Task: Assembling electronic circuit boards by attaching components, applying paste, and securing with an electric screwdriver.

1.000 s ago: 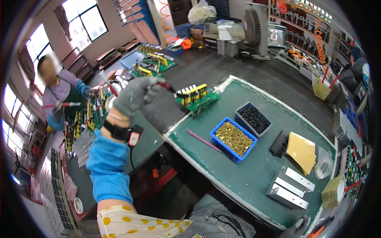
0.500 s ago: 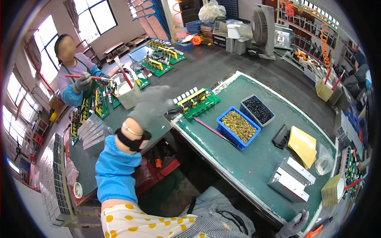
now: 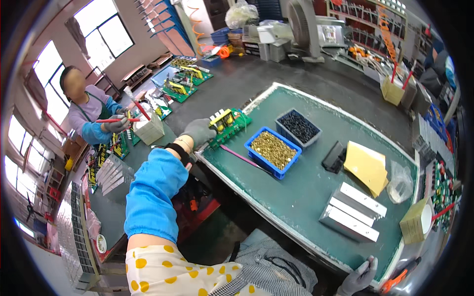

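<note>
My left hand (image 3: 198,131), in a grey glove, reaches far out to the table's left corner. Its fingers close round the left end of a green circuit board (image 3: 241,123) carrying yellow and white parts. That end of the board is hidden behind the glove. At the near right table edge, my right hand (image 3: 359,279), also gloved in grey, is empty, its fingers loosely stretched out. Closest to it on the table is a silver metal heat sink block (image 3: 353,212).
On the green table (image 3: 296,197) stand a blue bin of brass-coloured fasteners (image 3: 272,150), a bin of black screws (image 3: 298,127), a purple stick (image 3: 242,157), yellow sheets (image 3: 365,167) and a plastic bag (image 3: 400,182). A co-worker (image 3: 91,111) holds a red-handled brush across the left bench.
My left hand has come to the circuit board and closed on its left end. The whole view has shifted a little. My right hand stays by the table edge.
</note>
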`<move>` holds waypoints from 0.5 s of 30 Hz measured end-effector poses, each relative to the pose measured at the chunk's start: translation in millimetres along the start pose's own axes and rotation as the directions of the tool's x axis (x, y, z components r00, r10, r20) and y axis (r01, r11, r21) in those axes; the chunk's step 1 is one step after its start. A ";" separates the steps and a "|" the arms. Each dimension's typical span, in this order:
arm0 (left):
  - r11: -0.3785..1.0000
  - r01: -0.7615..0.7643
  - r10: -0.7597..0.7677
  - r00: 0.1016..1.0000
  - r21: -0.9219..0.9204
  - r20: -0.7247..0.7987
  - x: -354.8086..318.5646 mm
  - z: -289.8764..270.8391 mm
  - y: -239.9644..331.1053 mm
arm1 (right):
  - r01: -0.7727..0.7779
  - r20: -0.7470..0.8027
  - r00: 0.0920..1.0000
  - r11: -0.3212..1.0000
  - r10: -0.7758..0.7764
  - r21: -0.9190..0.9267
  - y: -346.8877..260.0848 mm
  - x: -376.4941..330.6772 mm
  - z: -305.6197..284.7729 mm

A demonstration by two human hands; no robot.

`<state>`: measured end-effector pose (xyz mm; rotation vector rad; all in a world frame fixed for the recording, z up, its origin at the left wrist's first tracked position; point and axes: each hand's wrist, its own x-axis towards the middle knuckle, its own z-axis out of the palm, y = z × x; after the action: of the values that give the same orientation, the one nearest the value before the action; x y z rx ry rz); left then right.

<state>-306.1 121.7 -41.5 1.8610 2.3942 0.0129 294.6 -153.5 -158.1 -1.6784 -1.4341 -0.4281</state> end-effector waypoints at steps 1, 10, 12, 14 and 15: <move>1.000 0.003 -0.004 0.999 -0.003 -0.037 -1.1 1.7 -1.5 | -0.268 0.131 0.961 0.931 0.242 0.247 5.9 -2.9 5.0; 0.910 -0.281 0.066 0.826 -0.306 -0.560 -65.5 -52.5 -11.7 | -0.125 0.024 0.992 0.965 0.123 0.231 12.8 -8.8 6.8; 0.826 -0.374 0.116 0.845 -0.421 -0.522 -102.4 -60.8 -2.3 | -0.152 -0.008 0.987 0.946 0.162 0.287 8.3 -6.4 7.7; 0.814 -0.474 0.244 0.802 -0.335 -0.545 -136.6 -55.0 15.4 | -0.129 -0.034 0.988 0.939 0.147 0.319 4.6 -1.4 6.6; 0.788 -0.564 0.357 0.745 -0.247 -0.563 -150.8 -50.7 24.5 | -0.128 -0.048 0.987 0.930 0.154 0.345 1.6 1.4 4.9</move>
<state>-250.5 -14.9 22.9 2.3784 1.8390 1.0651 295.2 -148.7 -160.5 -1.4552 -1.2416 -0.1476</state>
